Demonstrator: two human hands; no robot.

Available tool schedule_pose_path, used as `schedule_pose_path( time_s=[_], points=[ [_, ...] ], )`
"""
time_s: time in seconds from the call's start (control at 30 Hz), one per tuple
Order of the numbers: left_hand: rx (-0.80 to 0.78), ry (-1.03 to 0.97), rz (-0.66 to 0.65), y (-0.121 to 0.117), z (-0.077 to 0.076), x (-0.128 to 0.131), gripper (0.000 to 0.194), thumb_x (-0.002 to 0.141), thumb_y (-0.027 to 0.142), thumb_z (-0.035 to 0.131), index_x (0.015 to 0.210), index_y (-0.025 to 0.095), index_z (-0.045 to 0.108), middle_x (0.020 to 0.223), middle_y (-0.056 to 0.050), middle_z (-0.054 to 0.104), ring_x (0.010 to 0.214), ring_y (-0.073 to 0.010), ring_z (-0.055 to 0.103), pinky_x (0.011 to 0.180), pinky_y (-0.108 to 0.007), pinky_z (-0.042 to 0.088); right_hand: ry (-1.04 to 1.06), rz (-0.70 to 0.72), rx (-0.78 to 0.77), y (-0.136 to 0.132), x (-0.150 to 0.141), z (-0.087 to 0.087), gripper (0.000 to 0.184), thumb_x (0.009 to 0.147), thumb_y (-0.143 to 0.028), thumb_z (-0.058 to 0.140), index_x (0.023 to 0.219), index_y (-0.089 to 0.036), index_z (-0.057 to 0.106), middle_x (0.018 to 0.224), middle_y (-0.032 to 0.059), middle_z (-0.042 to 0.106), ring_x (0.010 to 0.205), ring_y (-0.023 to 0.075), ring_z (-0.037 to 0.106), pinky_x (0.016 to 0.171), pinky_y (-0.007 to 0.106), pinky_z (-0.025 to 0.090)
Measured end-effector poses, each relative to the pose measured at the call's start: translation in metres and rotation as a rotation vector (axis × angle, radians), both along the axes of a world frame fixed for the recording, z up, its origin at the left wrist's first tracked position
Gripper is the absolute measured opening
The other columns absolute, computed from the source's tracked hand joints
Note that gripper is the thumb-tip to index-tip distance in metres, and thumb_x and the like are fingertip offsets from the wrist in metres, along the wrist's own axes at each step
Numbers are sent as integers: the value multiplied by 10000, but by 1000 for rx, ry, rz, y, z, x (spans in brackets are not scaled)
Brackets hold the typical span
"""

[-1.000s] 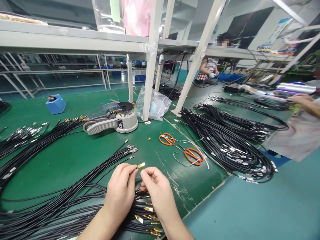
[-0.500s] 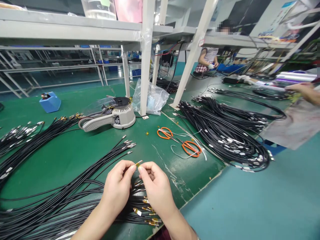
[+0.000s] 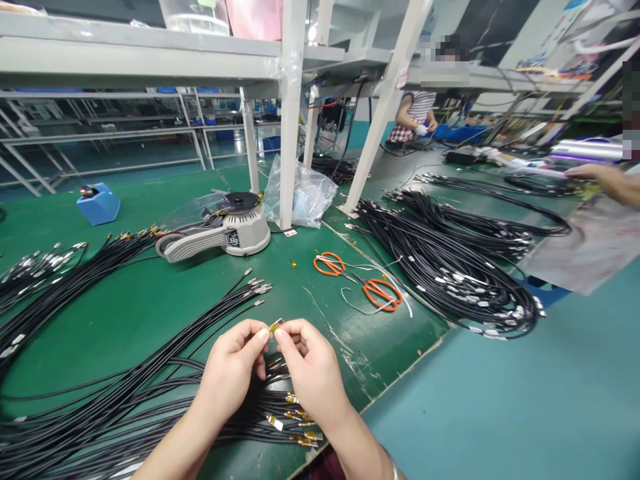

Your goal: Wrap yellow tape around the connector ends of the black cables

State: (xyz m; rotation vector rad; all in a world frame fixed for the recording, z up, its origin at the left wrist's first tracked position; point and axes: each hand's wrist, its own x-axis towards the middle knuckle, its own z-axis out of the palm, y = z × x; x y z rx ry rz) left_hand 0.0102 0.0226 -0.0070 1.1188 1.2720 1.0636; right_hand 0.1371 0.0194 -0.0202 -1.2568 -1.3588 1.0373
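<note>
2 grips, L hand point(image 3: 231, 370) & R hand point(image 3: 313, 373), pinched on yel.-taped cable end point(image 3: 275, 326).

The head-worn camera looks forward and down from close above the green tabletop point(image 3: 200, 288).

In front of the grey machine point(image 3: 245, 232), we see only a bit of the taped cable tip point(image 3: 275, 325), as the left hand point(image 3: 230, 363) and right hand point(image 3: 313, 367) cover the rest. The machine's label point(image 3: 233, 238) is too small for us to read. Left of the machine, the picture's edge cuts off the black cables point(image 3: 65, 293); above it, the tub point(image 3: 197, 21); far to its right, a co-worker's blurred arm point(image 3: 610, 183).
</note>
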Motion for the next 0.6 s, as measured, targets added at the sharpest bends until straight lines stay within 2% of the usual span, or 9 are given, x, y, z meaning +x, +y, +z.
schedule_pose_path(
  time_s=[0.13,0.27,0.37,0.4,0.47,0.53,0.6],
  points=[
    [-69,-170,-89,5,1,-4,302,676,430,680,648,151,570,552,48,488,417,-72,438,423,-205,350,20,34,38,2,1,-3,139,864,-284,537,773,-189,582,819,47,650,737,171,614,687,272,483],
    [-132,-289,-250,10,3,-11,294,689,407,694,633,136,595,484,52,425,414,-63,368,416,-197,323,5,61,136,3,4,-8,136,874,-253,532,753,-197,564,815,32,622,771,165,600,716,265,480],
    [-173,-339,-366,12,5,-15,306,676,414,706,612,137,595,452,60,382,410,-59,318,425,-203,325,27,69,211,5,7,-12,61,858,-229,569,802,-205,561,808,15,603,752,151,590,704,257,483],
    [-184,-351,-399,13,5,-17,313,667,422,710,607,137,595,447,62,377,408,-57,303,427,-206,329,40,92,238,6,9,-12,23,851,-226,585,847,-208,570,822,14,602,746,148,588,698,257,486],
    [-214,-362,-460,14,4,-20,334,640,439,718,589,133,593,431,65,367,397,-53,280,421,-213,337,45,182,326,9,11,-12,58,846,-225,606,902,-216,595,841,18,604,752,151,587,699,267,488],
    [-245,-355,-508,16,2,-24,356,612,454,724,574,126,590,415,69,357,385,-51,270,409,-220,341,16,278,438,12,14,-10,34,856,-223,599,877,-222,625,828,24,608,771,163,582,712,283,483],
    [-256,-338,-535,17,1,-25,370,603,467,718,572,122,587,404,75,343,378,-52,263,402,-225,342,-5,309,512,14,16,-9,74,868,-209,581,821,-223,637,791,23,609,776,169,577,719,292,474]
  ],
)
